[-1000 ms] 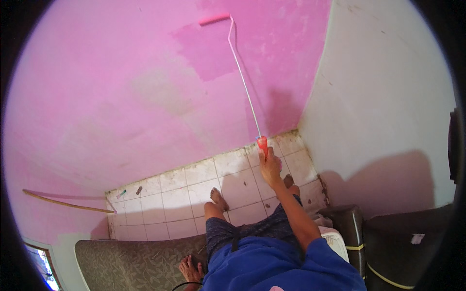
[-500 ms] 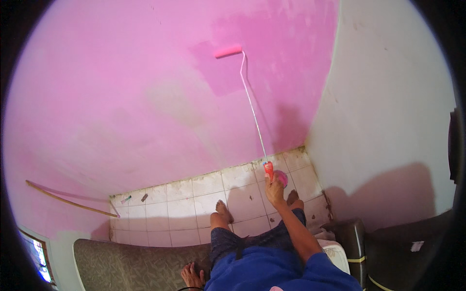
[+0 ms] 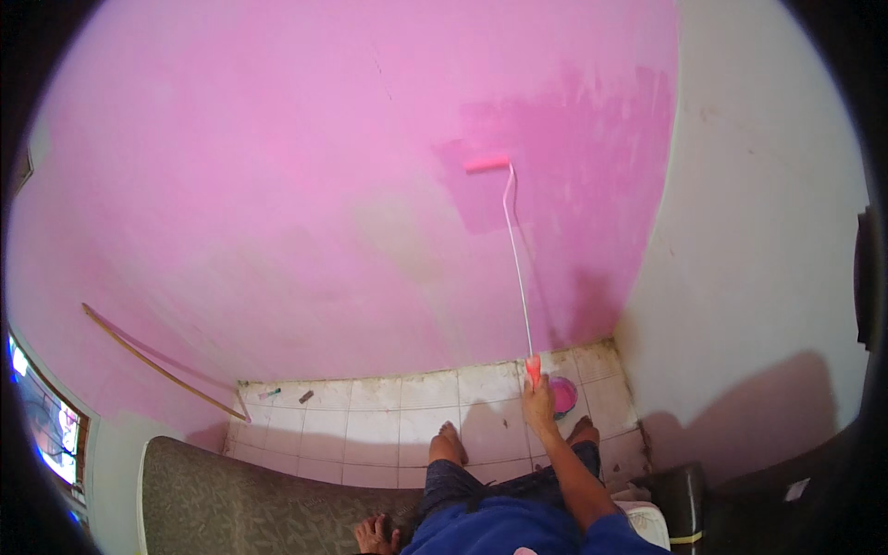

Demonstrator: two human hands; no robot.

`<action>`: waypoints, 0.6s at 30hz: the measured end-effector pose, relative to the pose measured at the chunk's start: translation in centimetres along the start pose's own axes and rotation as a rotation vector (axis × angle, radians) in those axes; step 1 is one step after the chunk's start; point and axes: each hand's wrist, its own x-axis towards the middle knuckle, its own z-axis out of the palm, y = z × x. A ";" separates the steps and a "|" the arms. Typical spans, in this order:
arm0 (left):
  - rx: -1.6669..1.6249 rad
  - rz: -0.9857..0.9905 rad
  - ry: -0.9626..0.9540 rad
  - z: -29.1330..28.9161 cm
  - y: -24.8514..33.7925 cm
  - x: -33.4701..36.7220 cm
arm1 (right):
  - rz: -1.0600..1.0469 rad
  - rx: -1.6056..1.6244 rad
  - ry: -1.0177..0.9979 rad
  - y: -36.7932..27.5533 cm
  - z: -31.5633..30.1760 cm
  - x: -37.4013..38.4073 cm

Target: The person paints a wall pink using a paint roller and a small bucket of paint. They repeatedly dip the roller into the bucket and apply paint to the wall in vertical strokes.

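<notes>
While the right hand [image 3: 538, 407] is gripping the orange-red handle [image 3: 533, 372] of a paint roller [image 3: 518, 250], fingers wrapped right around it, the long pale rod [image 3: 527, 314] is running up and away from that hand — pretty much straight ahead. Way out past the hand, the pink roller head [image 3: 487, 166] is sitting crosswise over the left part of a darker pink patch [image 3: 592, 139] on the lighter pink wall [image 3: 277, 185], though I honestly can't tell how hard it's pressing. Just to the right of the same hand, a round tub of pink paint [image 3: 565, 396] is standing on the tiled floor [image 3: 370, 453], the hand hiding a bit of it. Left hand [image 3: 377, 535] is resting on the edge of the dark patterned sofa [image 3: 259, 490] — open, fingers loosely bent. Well ahead and left of that one, a thin wooden stick [image 3: 157, 365] is leaning, and off to the right hand's right a whitish wall [image 3: 758, 203] is catching a big shadow [image 3: 768, 407].
</notes>
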 end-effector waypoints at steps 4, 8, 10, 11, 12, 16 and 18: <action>0.072 0.002 -0.026 1.4 -1.3 -0.6 | -0.003 -0.094 0.060 3.9 0.3 -5.2; 0.083 0.078 0.123 3.9 -2.7 0.0 | 0.032 -0.026 0.039 9.6 -0.1 -8.4; 0.072 0.060 0.127 3.9 -2.5 -0.1 | -0.039 -0.052 0.146 10.4 -0.5 -9.7; 0.072 0.045 0.118 3.9 -2.4 0.0 | -0.001 -0.133 0.126 10.9 -0.7 -10.3; 0.068 0.037 0.112 3.8 -2.1 0.3 | 0.039 -0.215 0.108 11.4 -1.0 -10.8; 0.067 0.015 0.093 3.3 -1.6 0.8 | 0.245 -0.001 -0.089 12.5 -2.3 -11.8; 0.072 -0.004 0.089 3.0 -2.0 0.5 | 0.516 0.173 -0.249 10.7 -3.3 -12.1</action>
